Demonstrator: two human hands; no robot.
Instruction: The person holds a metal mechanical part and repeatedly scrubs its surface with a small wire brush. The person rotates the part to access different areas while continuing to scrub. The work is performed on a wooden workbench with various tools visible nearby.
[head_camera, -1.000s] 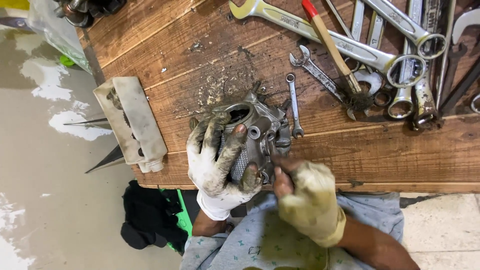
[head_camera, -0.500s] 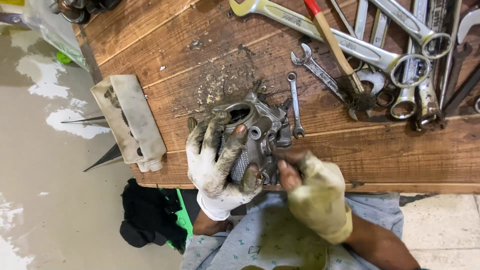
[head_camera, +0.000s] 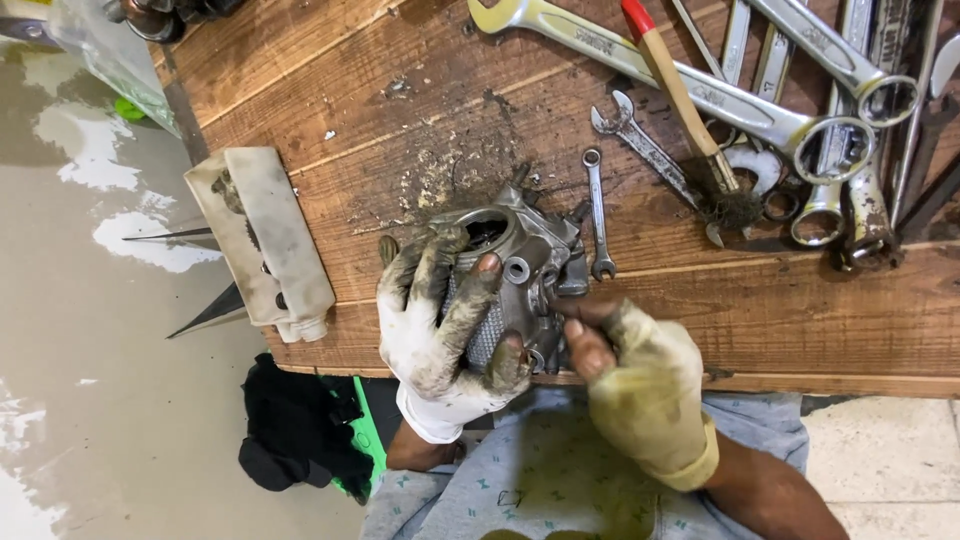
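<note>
Fingers (head_camera: 470, 300) of the gloved left hand (head_camera: 435, 330) wrap the grimy grey cast-metal engine part (head_camera: 520, 270) at the wooden counter (head_camera: 800, 320) edge. Right hand (head_camera: 640, 385) pinches its lower side; a small spanner (head_camera: 597, 212) lies just beside.

Setting: a mechanical repair workshop. A worn plank desk (head_camera: 420, 120) is seen, stained with grease and scattered with grit. Many spanners (head_camera: 700, 95) of different sizes are laid out at its far right, beside a red-handled brush (head_camera: 680, 95). A greasy metal engine part (head_camera: 525, 270) is held by hands in soiled gloves (head_camera: 430, 330). A bare concrete floor (head_camera: 90, 330) with pale blotches is seen below.
</note>
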